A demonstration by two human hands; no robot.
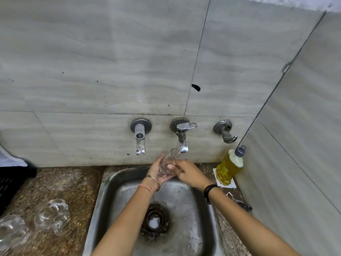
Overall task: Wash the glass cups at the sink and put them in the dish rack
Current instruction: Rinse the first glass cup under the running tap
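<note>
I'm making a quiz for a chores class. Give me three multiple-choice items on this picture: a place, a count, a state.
1. Relative to the sink, the bottle stands: A inside; B right, by the corner; C left.
2. How many metal fittings are on the wall? A one; B three; C five.
3. The glass cup in the left hand is: A under the middle tap; B in a rack; C on the counter.
Key: 1 B, past the sink's right rim; 2 B, three in a row; 3 A, held beneath that tap.
</note>
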